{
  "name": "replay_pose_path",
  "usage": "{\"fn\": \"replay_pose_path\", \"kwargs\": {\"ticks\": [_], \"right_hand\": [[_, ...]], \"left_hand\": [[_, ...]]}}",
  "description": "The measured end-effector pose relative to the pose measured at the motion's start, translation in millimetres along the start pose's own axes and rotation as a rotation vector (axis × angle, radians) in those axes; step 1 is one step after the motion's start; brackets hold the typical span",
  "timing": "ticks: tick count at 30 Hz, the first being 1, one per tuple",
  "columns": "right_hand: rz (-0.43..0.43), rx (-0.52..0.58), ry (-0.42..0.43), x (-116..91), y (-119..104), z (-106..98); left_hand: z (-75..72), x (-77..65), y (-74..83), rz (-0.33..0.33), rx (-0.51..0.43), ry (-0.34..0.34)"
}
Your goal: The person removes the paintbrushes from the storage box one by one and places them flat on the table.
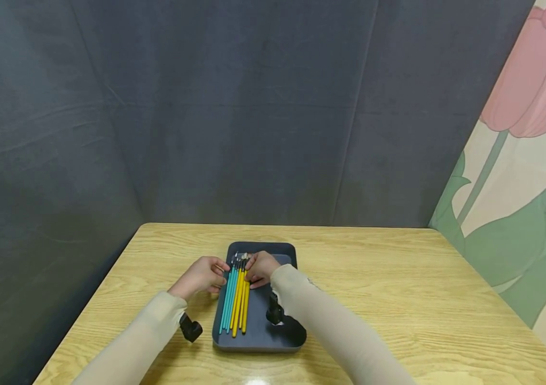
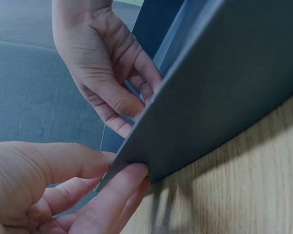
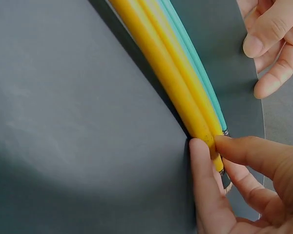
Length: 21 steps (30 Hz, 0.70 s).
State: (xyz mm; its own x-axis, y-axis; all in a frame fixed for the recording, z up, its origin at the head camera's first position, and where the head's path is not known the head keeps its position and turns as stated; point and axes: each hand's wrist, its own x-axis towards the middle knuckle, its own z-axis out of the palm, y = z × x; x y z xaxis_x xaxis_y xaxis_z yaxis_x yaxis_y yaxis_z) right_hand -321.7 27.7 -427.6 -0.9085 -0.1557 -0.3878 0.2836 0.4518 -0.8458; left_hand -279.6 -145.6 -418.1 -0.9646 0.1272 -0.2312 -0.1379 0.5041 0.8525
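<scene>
A dark grey tray (image 1: 263,334) holds a row of paintbrushes along its left side, bristles toward the far end. Teal-handled paintbrushes (image 1: 227,300) lie on the left and yellow-handled paintbrushes (image 1: 244,305) beside them on the right. My left hand (image 1: 201,278) pinches the tray's left rim, thumb and fingers on either side of the wall (image 2: 200,107) in the left wrist view. Inside the tray, my right hand (image 1: 260,267) pinches a yellow paintbrush (image 3: 180,92) near its dark ferrule, at the outer edge of the row. Its fingers partly cover the bristle end.
The tray stands on a light wood-grain table (image 1: 374,289), near its left part. Dark grey cloth (image 1: 254,117) hangs behind the table and along the left. A panel with a painted tulip (image 1: 523,80) rises at the right.
</scene>
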Motion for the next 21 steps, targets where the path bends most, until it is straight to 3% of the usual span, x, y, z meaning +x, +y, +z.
{"fn": "replay_pose_path", "kwargs": {"ticks": [21], "right_hand": [[-0.004, 0.007, -0.009, -1.9, 0.5, 0.0]], "left_hand": [[-0.1, 3.3, -2.6, 0.000, 0.003, -0.002]]}}
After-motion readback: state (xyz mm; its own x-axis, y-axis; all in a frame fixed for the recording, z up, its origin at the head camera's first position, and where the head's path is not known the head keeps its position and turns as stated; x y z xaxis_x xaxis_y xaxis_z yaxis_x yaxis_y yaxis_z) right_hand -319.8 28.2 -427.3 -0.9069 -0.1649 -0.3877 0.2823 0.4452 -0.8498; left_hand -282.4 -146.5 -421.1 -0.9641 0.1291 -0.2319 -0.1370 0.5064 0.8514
